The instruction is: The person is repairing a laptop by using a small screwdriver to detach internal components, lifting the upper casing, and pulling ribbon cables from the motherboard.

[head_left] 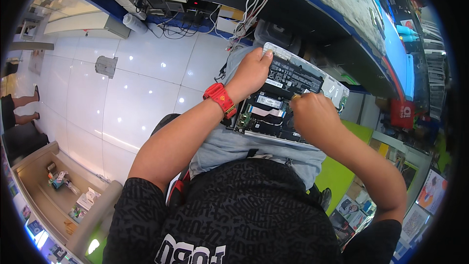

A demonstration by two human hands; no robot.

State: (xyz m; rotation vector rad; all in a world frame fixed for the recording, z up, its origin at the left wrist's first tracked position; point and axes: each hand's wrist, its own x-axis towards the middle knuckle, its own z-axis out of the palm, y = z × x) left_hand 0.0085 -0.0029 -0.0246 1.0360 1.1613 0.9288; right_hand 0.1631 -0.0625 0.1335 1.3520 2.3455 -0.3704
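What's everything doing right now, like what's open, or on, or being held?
Silver-edged laptop with black insides: opened up, insides showing
Flat black rectangular battery: lying inside the laptop
Bare left hand: gripping the laptop's edge
Bare right hand: fingers curled over the laptop; its grip is mostly hidden
Chunky red wristwatch: worn on the left wrist
Small red light: lit
Thin white cables: hanging down

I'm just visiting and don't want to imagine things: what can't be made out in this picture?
All in the head view:
- What, if anything, the right hand grips: its own curled fingers hide it.
- Most left hand fingertips: hidden by the hand and the laptop.
- The laptop's lap-facing side: hidden by its own body.
- The bystander's legs show; the upper body is cut off by the round rim.
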